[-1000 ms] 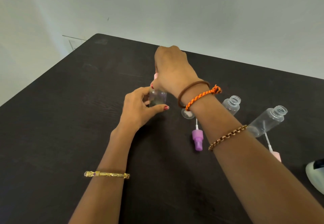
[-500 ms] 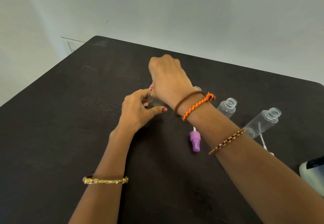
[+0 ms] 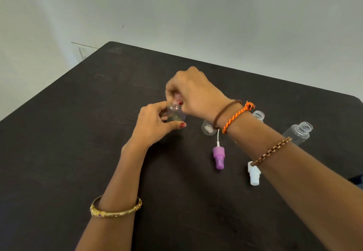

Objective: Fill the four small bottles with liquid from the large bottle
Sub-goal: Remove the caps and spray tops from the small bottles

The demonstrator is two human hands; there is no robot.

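A small clear bottle (image 3: 175,113) stands upright on the dark table (image 3: 78,132). My left hand (image 3: 153,125) grips its body from the left. My right hand (image 3: 193,91) reaches over from the right and pinches the cap on the bottle's top; the cap is mostly hidden by my fingers. Three other small clear bottles lie open on the table to the right: one (image 3: 207,128) partly behind my right wrist, one (image 3: 258,115) farther back, one (image 3: 299,132) at the far right. The large bottle is not clearly in view.
A purple spray cap (image 3: 218,156) with its white tube lies in front of the nearest lying bottle. A white spray cap (image 3: 253,174) lies beside my right forearm. A wall rises beyond the table's far edge.
My right hand has sunk lower onto the bottle's top and turned. The view has shifted, so the white spray cap shows and the object at the right edge has left the frame.
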